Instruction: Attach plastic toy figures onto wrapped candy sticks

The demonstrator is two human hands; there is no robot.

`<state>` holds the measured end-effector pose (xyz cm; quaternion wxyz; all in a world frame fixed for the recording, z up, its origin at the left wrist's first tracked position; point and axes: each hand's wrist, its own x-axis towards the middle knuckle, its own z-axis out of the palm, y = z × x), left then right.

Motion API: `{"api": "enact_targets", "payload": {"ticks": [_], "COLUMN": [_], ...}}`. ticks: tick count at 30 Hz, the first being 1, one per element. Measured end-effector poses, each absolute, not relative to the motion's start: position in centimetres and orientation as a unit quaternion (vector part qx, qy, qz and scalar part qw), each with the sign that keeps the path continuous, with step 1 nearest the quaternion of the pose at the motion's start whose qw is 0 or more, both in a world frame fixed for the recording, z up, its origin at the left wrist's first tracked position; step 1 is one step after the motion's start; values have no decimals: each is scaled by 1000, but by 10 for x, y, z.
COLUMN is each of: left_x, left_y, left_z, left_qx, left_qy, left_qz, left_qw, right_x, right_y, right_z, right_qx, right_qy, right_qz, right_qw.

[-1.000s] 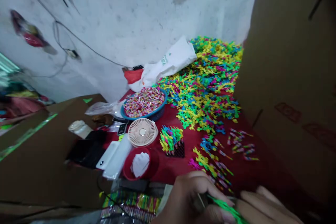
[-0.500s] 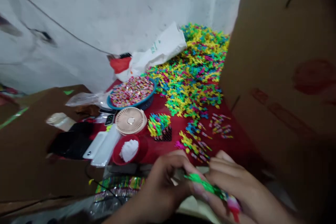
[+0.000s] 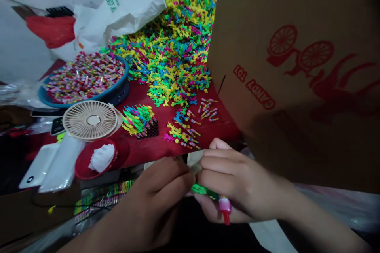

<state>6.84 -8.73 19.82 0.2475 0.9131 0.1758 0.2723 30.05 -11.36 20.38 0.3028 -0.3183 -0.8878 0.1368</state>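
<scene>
Brimming blue basin (image 3: 41, 95) of candy sticks (image 3: 84, 77)

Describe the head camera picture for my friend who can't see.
The left hand and right hand hold a green plastic piece with a pink end. Behind them, a big heap of colorful plastic pieces lies on a red surface, near a blue basin of candies and a round fan.

carton (image 3: 297, 67) blocks hands (image 3: 234, 178) rightward, gap perhaps ahead

Single head-worn camera looks forward and down, close above the left hand (image 3: 151, 193) and right hand (image 3: 240, 182) at lower centre, toward the red tabletop (image 3: 148, 152) beyond.
</scene>
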Motion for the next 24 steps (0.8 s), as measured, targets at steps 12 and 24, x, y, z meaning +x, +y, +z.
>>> {"api": "enact_targets", "payload": {"ticks": [12, 24], "left_x": [73, 75], "left_y": [-91, -95], "left_z": [202, 204], "left_qx": [911, 898], "left_qy": [133, 101], "left_qz": [306, 314], "left_qw": [243, 292], "right_x": [312, 309], "right_y": [-116, -119], "right_z": [196, 193], "right_qx": [-215, -183], "right_qy": [-910, -902], "right_qz": [222, 248], "right_qw": [276, 302]}}
